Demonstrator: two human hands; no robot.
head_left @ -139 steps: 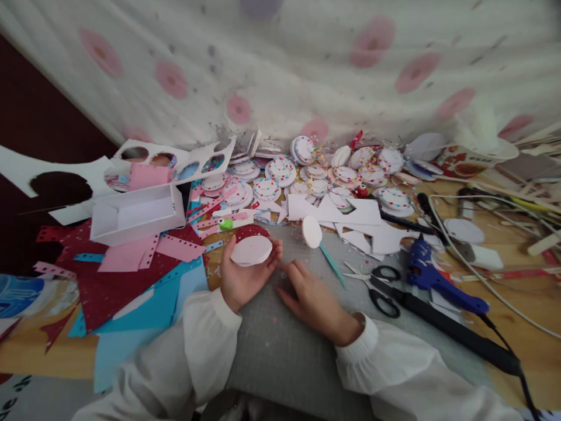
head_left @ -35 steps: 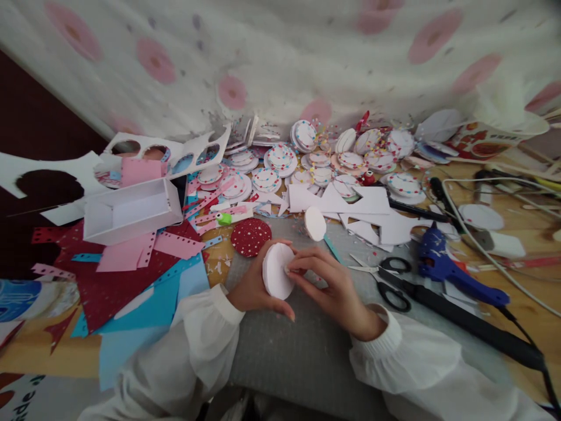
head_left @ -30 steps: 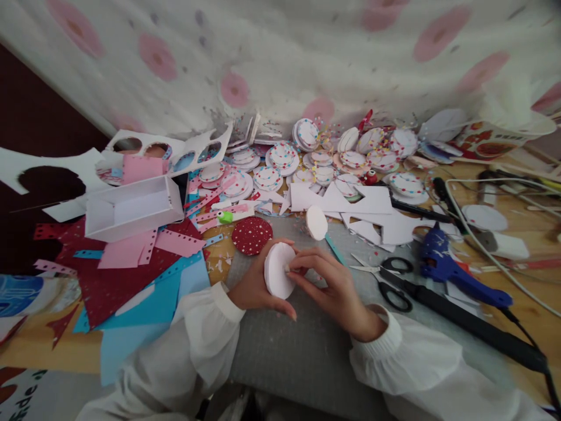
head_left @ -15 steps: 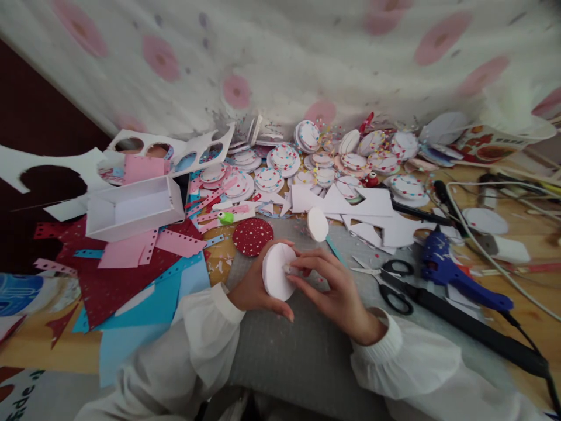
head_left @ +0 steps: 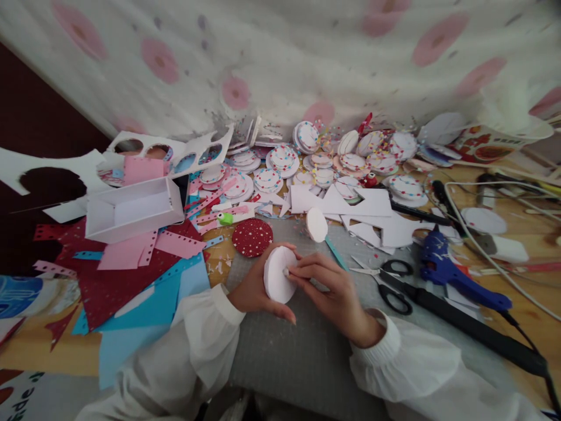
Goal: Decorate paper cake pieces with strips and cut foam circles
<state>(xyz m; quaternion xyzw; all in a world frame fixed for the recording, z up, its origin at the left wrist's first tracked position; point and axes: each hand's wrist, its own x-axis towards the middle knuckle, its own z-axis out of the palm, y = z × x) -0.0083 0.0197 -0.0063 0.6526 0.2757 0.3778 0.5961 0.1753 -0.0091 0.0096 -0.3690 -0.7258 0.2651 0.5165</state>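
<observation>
My left hand [head_left: 252,289] is closed around a white paper disc [head_left: 279,282], tilted towards me above the grey cutting mat [head_left: 289,356]. The fingers of my right hand [head_left: 329,287] are pinched together at the disc's face. Something small and pale sits between those fingertips, too small to name. Just beyond my left hand lies a dark red disc [head_left: 252,237] with white stars. A smaller cream disc [head_left: 316,225] stands tilted behind my right hand, beside a teal strip [head_left: 335,252].
Scissors [head_left: 385,280], a blue glue gun [head_left: 456,272] and a black rod-shaped tool [head_left: 477,330] lie on the right. On the left are a white open box [head_left: 131,210] and coloured paper [head_left: 131,286]. Several layered white discs with coloured beads [head_left: 284,158] line the back.
My right fingertips have shifted slightly left on the white disc, bunched closer together. The disc is still in my left hand, barely moved.
</observation>
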